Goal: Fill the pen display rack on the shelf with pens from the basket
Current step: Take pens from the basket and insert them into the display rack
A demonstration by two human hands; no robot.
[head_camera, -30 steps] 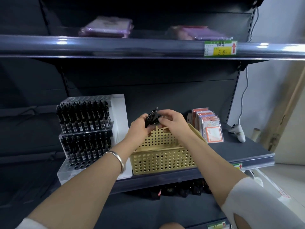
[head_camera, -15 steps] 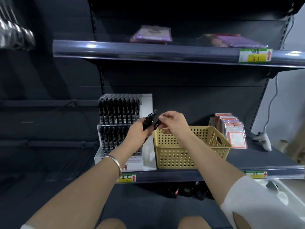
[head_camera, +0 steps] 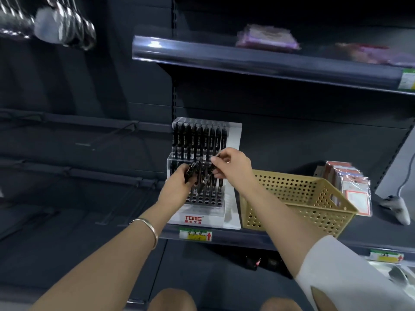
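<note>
The left hand [head_camera: 177, 187] grips a bundle of black pens [head_camera: 192, 171] as ready supply in front of the pen display rack [head_camera: 202, 213]. The right hand [head_camera: 233, 167] pinches one pen [head_camera: 207, 178], likely for slotting, with the yellow basket [head_camera: 292, 198] beside its wrist.

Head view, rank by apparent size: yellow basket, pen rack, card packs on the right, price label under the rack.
1. Too close to rank, similar area in frame: yellow basket and pen rack.
2. card packs.
3. price label, smallest.

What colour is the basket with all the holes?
The basket is yellow; the head view shows it.
</note>
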